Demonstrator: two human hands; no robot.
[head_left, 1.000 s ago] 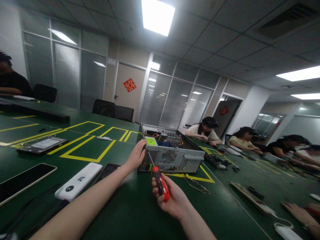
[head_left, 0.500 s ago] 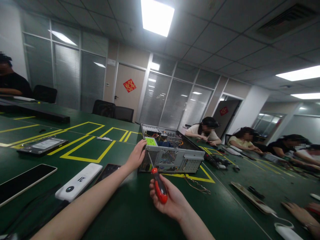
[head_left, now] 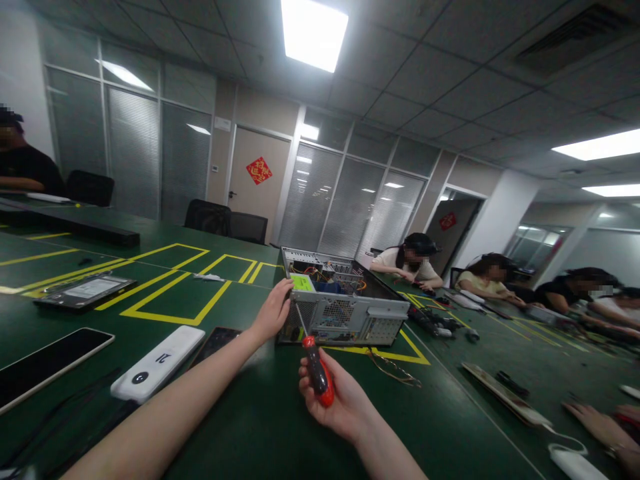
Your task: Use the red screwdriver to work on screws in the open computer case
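Note:
An opened computer case [head_left: 361, 315] lies on the green table with its rear panel facing me. Inside its left corner is a power supply with a bright green label [head_left: 302, 283]. My left hand [head_left: 273, 311] is closed on that corner, its fingertips at the label's edge; part of the grip is hidden. In my right hand [head_left: 333, 393] is a red-and-black screwdriver [head_left: 317, 373], fingers wrapped round the handle. Its shaft slants up to the left side of the rear panel, and I cannot make out what the tip touches.
Left of my arm are a white power bank [head_left: 159, 363], a phone [head_left: 50, 367] and a hard drive [head_left: 85, 291]. Loose wires [head_left: 395, 370] lie in front of the case. Yellow tape [head_left: 165, 315] marks the table. Another person's hand [head_left: 595, 423] rests at right; several people sit farther back.
The screwdriver handle has turned about its own axis in my right hand, its red and black stripes shifted. My left hand and the case have stayed put.

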